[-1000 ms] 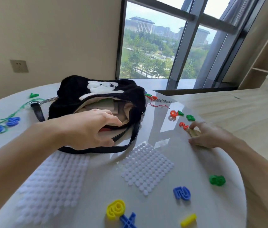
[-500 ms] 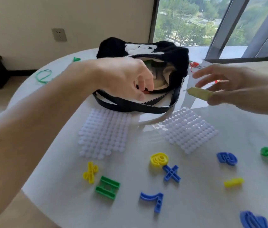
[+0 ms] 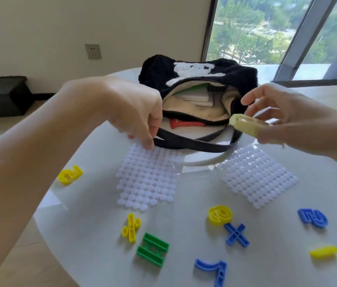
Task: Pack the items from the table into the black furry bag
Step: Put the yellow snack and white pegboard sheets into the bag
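Black furry bag [image 3: 200, 79] far centre on table [image 3: 184, 270], mouth open w/ white sheets inside. Right hand [image 3: 283, 117] pinching pale yellow piece [image 3: 246, 124] just right of mouth, above strap [image 3: 192, 142]. Left hand [image 3: 134, 108] at near-left rim, fingers curled down, tips touching strap & peg mat [image 3: 149, 179]; grip on rim can't tell. Risk: mouth sagging shut if rim unheld, so piece hits rim & drops on table. Lots left: 2nd mat [image 3: 256, 175], yellow 2 [image 3: 70, 175], blue X [image 3: 237, 235], green H [image 3: 153, 249].
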A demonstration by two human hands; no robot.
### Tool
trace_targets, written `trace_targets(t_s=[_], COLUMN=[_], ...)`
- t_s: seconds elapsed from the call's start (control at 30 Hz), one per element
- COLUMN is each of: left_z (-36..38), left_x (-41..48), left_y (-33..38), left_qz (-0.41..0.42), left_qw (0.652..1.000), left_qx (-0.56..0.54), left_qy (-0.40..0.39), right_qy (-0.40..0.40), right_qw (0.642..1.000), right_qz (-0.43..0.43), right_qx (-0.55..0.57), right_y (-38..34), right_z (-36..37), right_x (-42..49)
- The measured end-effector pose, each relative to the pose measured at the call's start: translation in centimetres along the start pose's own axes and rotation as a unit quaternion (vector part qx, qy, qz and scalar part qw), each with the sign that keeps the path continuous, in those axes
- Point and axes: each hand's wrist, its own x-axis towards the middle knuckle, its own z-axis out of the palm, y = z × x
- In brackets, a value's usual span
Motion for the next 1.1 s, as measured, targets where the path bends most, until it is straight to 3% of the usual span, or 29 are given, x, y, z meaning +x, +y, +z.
trace_targets(t_s=[0.1, 0.2, 0.33, 0.63, 0.83, 0.97, 1.03, 1.1], left_z=[1.5, 2.9, 3.4, 3.6, 3.1, 2.2, 1.2, 0.1], left_x=[-0.1, 0.4, 0.9, 0.8, 0.7, 0.7, 0.2, -0.4], left_y=[0.4, 0.8, 1.0, 1.4, 1.9, 1.0, -0.1, -1.3], left_qz=[-0.011, -0.023, -0.013, -0.011, -0.027, 0.022, 0.067, 0.123], left_qw=[0.998, 0.997, 0.995, 0.997, 0.997, 0.999, 0.997, 0.979], left_qx=[0.029, 0.071, 0.096, 0.074, 0.057, 0.029, -0.031, -0.159], left_qy=[-0.061, -0.035, 0.0, -0.027, -0.031, -0.001, -0.013, -0.024], right_qy=[-0.04, -0.067, -0.086, -0.122, -0.086, -0.084, -0.089, -0.073], right_qw=[0.993, 0.975, 0.958, 0.924, 0.936, 0.944, 0.954, 0.964], right_qz=[0.072, 0.114, 0.165, 0.187, 0.181, 0.194, 0.206, 0.204], right_qx=[-0.085, -0.177, -0.216, -0.311, -0.29, -0.252, -0.197, -0.152], right_y=[1.3, 2.1, 2.7, 2.6, 2.2, 2.5, 2.7, 3.2], right_z=[0.0, 0.2, 0.4, 0.6, 0.8, 0.8, 0.7, 0.5], right_x=[-0.2, -0.3, -0.1, 0.0, 0.5, 1.1, 1.1, 1.2])
